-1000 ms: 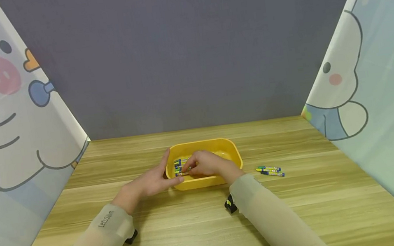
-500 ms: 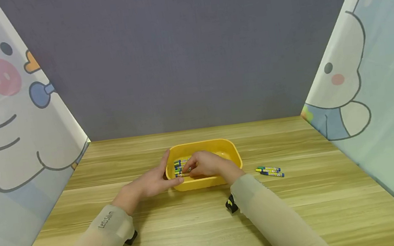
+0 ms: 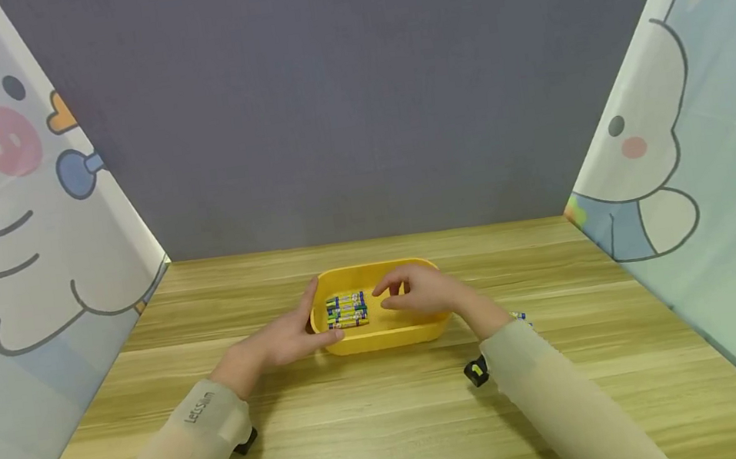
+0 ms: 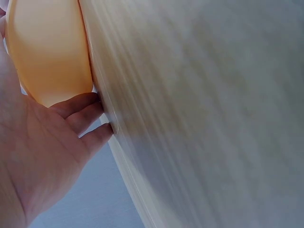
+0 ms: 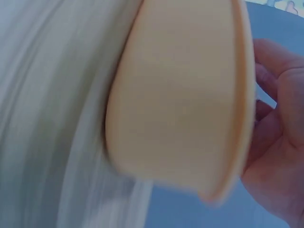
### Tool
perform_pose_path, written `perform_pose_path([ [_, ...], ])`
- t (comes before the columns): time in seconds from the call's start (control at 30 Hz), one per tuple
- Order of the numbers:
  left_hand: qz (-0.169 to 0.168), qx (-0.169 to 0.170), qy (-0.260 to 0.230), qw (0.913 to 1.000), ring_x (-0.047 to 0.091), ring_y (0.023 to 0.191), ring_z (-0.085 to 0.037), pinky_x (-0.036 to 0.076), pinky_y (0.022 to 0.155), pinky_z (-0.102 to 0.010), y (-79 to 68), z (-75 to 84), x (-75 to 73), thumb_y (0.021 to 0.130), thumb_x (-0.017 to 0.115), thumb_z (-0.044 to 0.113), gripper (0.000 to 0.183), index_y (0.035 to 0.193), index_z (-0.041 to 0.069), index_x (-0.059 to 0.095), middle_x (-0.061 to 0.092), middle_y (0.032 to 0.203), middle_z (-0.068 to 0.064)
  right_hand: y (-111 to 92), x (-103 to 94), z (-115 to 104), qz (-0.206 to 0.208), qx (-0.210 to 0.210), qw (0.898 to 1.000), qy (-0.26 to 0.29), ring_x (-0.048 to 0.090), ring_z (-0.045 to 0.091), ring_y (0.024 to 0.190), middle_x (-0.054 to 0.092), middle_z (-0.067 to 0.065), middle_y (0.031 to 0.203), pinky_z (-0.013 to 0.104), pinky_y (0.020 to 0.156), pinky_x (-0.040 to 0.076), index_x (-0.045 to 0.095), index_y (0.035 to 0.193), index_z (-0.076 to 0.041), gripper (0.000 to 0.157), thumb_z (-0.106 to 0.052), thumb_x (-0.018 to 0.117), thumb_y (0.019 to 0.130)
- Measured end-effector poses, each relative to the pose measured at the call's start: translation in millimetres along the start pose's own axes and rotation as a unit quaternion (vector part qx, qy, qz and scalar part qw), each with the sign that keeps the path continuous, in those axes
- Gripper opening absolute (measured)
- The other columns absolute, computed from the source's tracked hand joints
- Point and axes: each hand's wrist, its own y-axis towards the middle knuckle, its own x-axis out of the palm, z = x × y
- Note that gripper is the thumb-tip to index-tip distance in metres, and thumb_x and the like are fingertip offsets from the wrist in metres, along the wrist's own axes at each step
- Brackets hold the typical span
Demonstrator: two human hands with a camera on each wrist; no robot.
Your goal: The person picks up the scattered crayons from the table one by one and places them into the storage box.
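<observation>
A yellow plastic bin [image 3: 383, 341] stands on the wooden table. Several crayons [image 3: 347, 311] with yellow and blue wrappers lie side by side in its left part. My left hand [image 3: 281, 340] holds the bin's left end, thumb over the front rim and fingers along the outside; in the left wrist view its fingertips reach down to the tabletop. Over the bin's right part, my right hand [image 3: 421, 290] hovers with thumb and forefinger apart and nothing between them. The right wrist view shows that hand [image 5: 282, 128] beyond the bin wall [image 5: 180, 95].
Crayons [image 3: 519, 316] lie on the table right of the bin, mostly hidden behind my right forearm. The wooden table [image 3: 367, 431] ends at a grey back panel [image 3: 352, 107]. Cartoon-printed cloths [image 3: 643, 147] flank both sides.
My right hand has let go of the crayons at the bin's left, lifted and moved right. Its sleeve now covers most of the loose crayons. My left hand has stayed put.
</observation>
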Motion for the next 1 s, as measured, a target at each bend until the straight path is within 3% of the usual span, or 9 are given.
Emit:
perform_pose_path([
  [0.3, -0.005, 0.003, -0.003, 1.0, 0.065, 0.137, -0.037, 0.043, 0.124, -0.061, 0.1, 0.2, -0.5, 0.099, 0.061, 0.08, 0.123, 0.174, 0.032, -0.024, 0.059, 0.156, -0.031, -58.0, -34.4, 34.0, 0.038, 0.016, 0.999, 0.032, 0.051, 0.015, 0.071, 0.069, 0.007, 0.098, 0.029, 0.066, 0.047, 0.077, 0.13, -0.007, 0.029, -0.025, 0.07, 0.11],
  [0.53, -0.003, 0.004, -0.002, 1.0, 0.056, 0.148, -0.045, 0.039, 0.127, -0.064, -1.4, 1.3, -0.3, 0.099, 0.06, 0.079, 0.123, 0.175, 0.028, -0.022, 0.043, 0.168, -0.033, -100.0, -50.9, 75.9, 0.036, 0.04, 0.998, 0.031, 0.05, 0.009, 0.07, 0.077, 0.016, 0.116, 0.026, 0.065, 0.047, 0.077, 0.133, -0.002, 0.032, -0.023, 0.067, 0.111],
  [0.7, -0.005, -0.001, -0.009, 0.9999, 0.053, 0.151, -0.046, 0.037, 0.128, -0.064, -2.1, 1.5, -0.2, 0.099, 0.061, 0.08, 0.122, 0.174, 0.032, -0.024, 0.051, 0.164, -0.031, -125.3, -59.3, 97.7, 0.037, 0.061, 0.997, 0.025, 0.053, 0.009, 0.074, 0.077, 0.016, 0.124, 0.026, 0.067, 0.05, 0.077, 0.131, -0.001, 0.031, -0.021, 0.068, 0.11],
  [0.8, -0.004, -0.002, -0.009, 0.9999, 0.055, 0.149, -0.045, 0.038, 0.127, -0.064, -1.8, 1.0, 0.1, 0.099, 0.061, 0.08, 0.122, 0.173, 0.034, -0.024, 0.056, 0.159, -0.031, -134.5, -63.2, 108.0, 0.033, 0.076, 0.997, 0.008, 0.056, 0.008, 0.079, 0.077, 0.014, 0.125, 0.026, 0.069, 0.051, 0.079, 0.128, -0.005, 0.026, -0.019, 0.069, 0.109],
  [1.0, -0.002, -0.001, -0.011, 0.9999, 0.045, 0.156, -0.048, 0.035, 0.129, -0.065, -2.6, 1.6, -0.3, 0.098, 0.061, 0.08, 0.123, 0.174, 0.033, -0.024, 0.037, 0.173, -0.031, -144.0, -65.6, 124.8, 0.013, 0.088, 0.996, -0.022, 0.066, 0.009, 0.093, 0.081, 0.01, 0.121, 0.028, 0.076, 0.054, 0.083, 0.121, -0.011, 0.019, -0.014, 0.072, 0.105],
])
